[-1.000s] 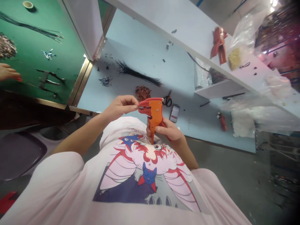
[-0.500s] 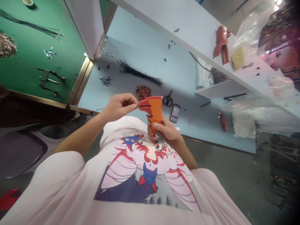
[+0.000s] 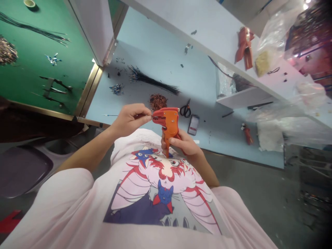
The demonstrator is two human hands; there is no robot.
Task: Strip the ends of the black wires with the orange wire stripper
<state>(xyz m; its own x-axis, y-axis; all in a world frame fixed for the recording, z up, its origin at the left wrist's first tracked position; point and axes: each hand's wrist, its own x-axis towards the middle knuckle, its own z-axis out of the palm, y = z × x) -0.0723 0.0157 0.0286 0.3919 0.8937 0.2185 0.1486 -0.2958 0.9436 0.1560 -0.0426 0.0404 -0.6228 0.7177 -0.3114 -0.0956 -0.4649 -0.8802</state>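
We have left hand [image 3: 131,116] pinching a thin wire [image 3: 114,115], tip at the jaws of an orange wire stripper [image 3: 168,121] | right hand [image 3: 185,143] clenched round its grip | 1 wire in work, black wire bundle [image 3: 151,83] waiting on the bench [image 3: 166,58]

An orange-and-red wire stripper [image 3: 168,126] stands out against a pale pink T-shirt [image 3: 64,207] printed with a red-and-white winged creature [image 3: 166,169] and blue cats [image 3: 164,194] — beyond it a pale blue table [image 3: 160,45], and far left a green table [image 3: 31,72].
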